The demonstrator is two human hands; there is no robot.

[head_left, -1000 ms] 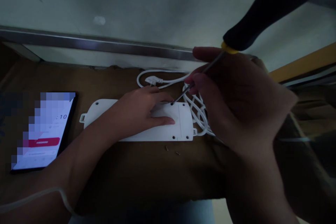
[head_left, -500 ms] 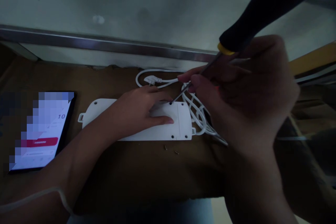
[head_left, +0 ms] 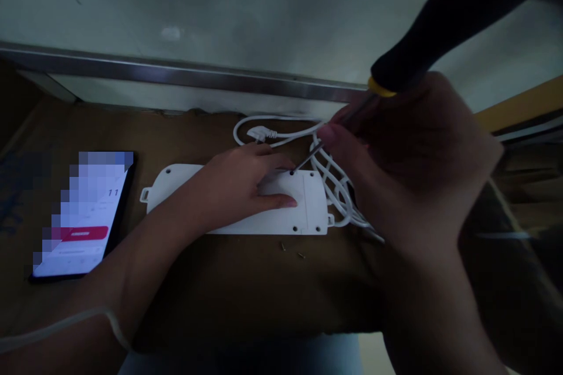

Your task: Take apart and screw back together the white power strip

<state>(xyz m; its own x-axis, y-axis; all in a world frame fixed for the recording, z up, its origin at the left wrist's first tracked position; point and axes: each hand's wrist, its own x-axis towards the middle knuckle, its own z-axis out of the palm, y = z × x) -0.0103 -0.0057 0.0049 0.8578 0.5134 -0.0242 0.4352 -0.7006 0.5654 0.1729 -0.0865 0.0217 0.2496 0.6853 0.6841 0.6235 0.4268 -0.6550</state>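
While L hand (head_left: pixel 237 187) lies open and flat on white plastic power strip (head_left: pixel 272 222), R hand (head_left: pixel 409 164) grips black-handled, yellow-collared screwdriver (head_left: pixel 396 73), tip in screw hole (head_left: pixel 291 172) at strip's top edge. Phone (head_left: pixel 83 217) shows "11"; 2 tiny screws (head_left: pixel 284 246) on desk (head_left: pixel 246 287).

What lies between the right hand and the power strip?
In the head view, the screwdriver's steel shaft runs from the right hand to a screw hole.

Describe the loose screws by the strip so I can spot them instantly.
Start at the white power strip on the brown surface. Just off its near long edge lie two tiny screws, slightly apart, the only loose metal bits beside it.
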